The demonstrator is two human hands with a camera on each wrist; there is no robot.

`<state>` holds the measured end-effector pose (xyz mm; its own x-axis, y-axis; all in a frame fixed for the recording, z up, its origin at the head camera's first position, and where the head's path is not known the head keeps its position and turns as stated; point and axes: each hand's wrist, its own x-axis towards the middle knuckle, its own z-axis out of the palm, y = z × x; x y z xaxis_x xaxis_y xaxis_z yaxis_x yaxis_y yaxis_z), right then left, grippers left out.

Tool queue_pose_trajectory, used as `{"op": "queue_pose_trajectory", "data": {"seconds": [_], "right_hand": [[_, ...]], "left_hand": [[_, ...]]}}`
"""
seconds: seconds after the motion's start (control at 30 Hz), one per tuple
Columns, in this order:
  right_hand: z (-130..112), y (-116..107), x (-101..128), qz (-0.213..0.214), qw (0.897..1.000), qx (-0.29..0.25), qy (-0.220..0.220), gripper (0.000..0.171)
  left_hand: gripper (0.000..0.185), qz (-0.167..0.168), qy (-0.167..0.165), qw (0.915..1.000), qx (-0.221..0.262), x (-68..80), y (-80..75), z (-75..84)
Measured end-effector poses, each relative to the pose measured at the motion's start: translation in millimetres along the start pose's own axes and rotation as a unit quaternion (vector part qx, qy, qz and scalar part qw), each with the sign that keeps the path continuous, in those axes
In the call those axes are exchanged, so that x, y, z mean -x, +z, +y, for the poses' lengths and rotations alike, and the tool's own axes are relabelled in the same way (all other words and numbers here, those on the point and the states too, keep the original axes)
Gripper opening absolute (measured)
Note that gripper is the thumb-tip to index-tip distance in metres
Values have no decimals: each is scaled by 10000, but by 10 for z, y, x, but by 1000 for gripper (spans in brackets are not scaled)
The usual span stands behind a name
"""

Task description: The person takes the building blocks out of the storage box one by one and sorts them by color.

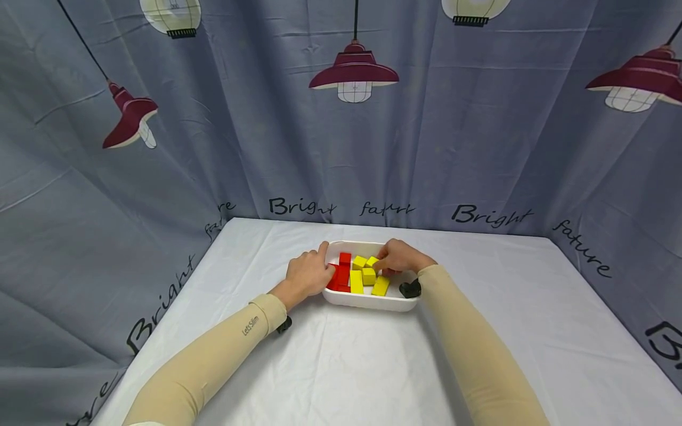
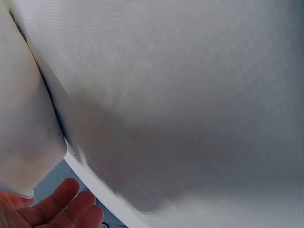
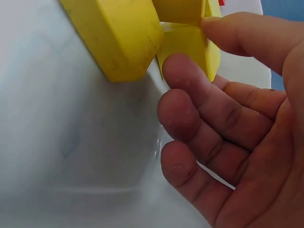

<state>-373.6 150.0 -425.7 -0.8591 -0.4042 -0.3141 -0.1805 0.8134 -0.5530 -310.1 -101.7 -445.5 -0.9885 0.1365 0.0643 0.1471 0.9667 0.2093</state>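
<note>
A white plastic tray sits on the table covered with a white cloth, near the middle. Red wooden blocks lie in the left part of the tray. Yellow wooden blocks lie right beside them. The left hand rests at the tray's left edge. The right hand is over the right part, touching a yellow block. A curtain printed with lamps hangs behind the table.
</note>
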Motion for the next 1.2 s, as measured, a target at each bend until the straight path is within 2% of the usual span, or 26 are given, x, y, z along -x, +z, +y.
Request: {"op": "queue_pose_trajectory", "data": {"seconds": [0.33, 0.57, 0.83, 1.2], "right_hand": [[-8, 7, 27, 136, 9994, 320, 58, 23], [-19, -5, 48, 196, 9988, 428, 130, 27], [-21, -102, 76, 273, 9991, 315, -3, 28], [-17, -223, 198, 343, 9991, -54, -231, 33]], "left_hand": [[64, -184, -91, 9998, 13, 9, 1, 50], [66, -177, -33, 9998, -37, 2, 2, 55], [64, 3, 8, 10000, 1, 1, -12, 18], [64, -35, -62, 10000, 51, 18, -33, -5]]}}
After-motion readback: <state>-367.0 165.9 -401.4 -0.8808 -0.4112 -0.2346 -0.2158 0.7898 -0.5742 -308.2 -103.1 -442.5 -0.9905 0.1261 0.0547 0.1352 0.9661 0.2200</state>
